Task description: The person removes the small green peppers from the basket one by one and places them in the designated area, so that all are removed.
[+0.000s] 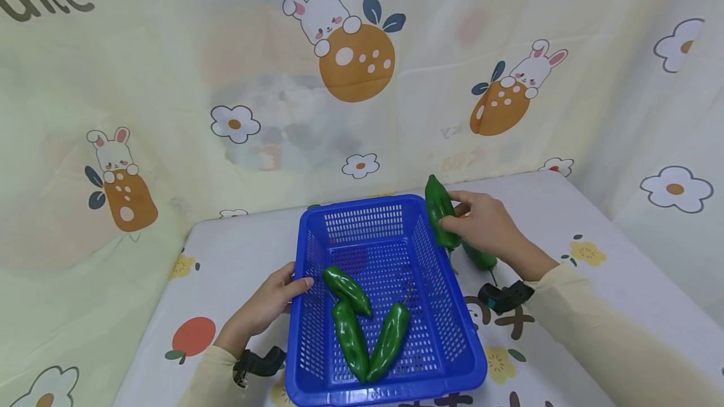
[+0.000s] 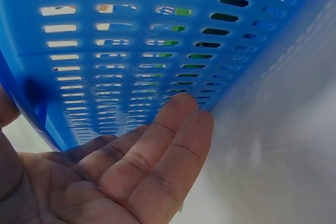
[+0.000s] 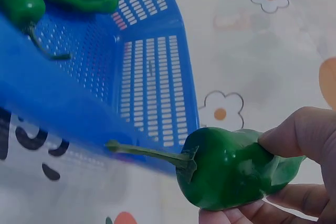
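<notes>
A blue plastic basket (image 1: 384, 388) with slotted walls holds three green peppers (image 1: 351, 341) lying in its near half. My left hand (image 1: 268, 300) grips the basket's left side, thumb over the rim and fingers against the outer wall; the left wrist view shows those fingers (image 2: 173, 150) against the slots. At the far right corner, my right hand (image 1: 483, 222) pinches another green pepper (image 1: 438, 209) between thumb and fingers, tip pointing up and stem down. The right wrist view shows this pepper (image 3: 226, 169) outside the basket wall, its stem overlapping the rim.
One more green pepper (image 1: 481, 256) lies on the table to the right of the basket, partly hidden by my right hand. A printed cloth (image 1: 237, 250) covers the table, and a rabbit-patterned curtain (image 1: 430, 112) hangs behind it.
</notes>
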`<move>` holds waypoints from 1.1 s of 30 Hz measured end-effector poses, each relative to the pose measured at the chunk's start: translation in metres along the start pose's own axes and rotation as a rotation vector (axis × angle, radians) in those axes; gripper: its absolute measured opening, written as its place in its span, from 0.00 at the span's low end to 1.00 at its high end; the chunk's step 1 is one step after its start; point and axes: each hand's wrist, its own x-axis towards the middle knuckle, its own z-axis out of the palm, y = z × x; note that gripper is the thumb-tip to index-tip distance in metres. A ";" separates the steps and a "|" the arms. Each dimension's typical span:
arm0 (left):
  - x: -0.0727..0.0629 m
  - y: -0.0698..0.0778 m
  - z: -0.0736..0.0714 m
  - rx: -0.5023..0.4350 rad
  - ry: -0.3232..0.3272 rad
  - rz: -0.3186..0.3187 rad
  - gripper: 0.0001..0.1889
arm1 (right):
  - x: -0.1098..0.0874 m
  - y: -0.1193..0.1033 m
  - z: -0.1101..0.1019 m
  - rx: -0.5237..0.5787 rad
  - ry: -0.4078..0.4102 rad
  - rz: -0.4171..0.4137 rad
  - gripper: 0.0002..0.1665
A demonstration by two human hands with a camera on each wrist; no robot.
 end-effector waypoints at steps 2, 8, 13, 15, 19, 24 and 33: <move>0.000 0.000 0.000 0.002 0.000 -0.001 0.34 | 0.001 0.003 -0.003 0.003 -0.010 0.031 0.38; -0.001 0.002 0.000 0.001 0.002 -0.009 0.34 | 0.003 0.014 -0.011 0.020 -0.008 0.082 0.40; -0.001 0.004 -0.002 -0.002 -0.014 -0.002 0.34 | 0.005 0.025 -0.016 -0.003 0.012 0.106 0.39; -0.001 0.004 -0.003 -0.008 -0.024 0.001 0.34 | 0.006 0.032 -0.018 -0.012 0.017 0.112 0.39; 0.000 0.005 -0.002 -0.021 -0.034 -0.005 0.34 | 0.006 0.047 -0.020 -0.025 0.021 0.124 0.39; 0.003 0.005 -0.002 -0.031 -0.046 -0.005 0.34 | 0.006 0.059 -0.024 -0.024 0.027 0.149 0.39; -0.002 0.004 -0.001 -0.020 -0.026 0.000 0.34 | 0.009 0.079 -0.023 -0.039 0.006 0.209 0.39</move>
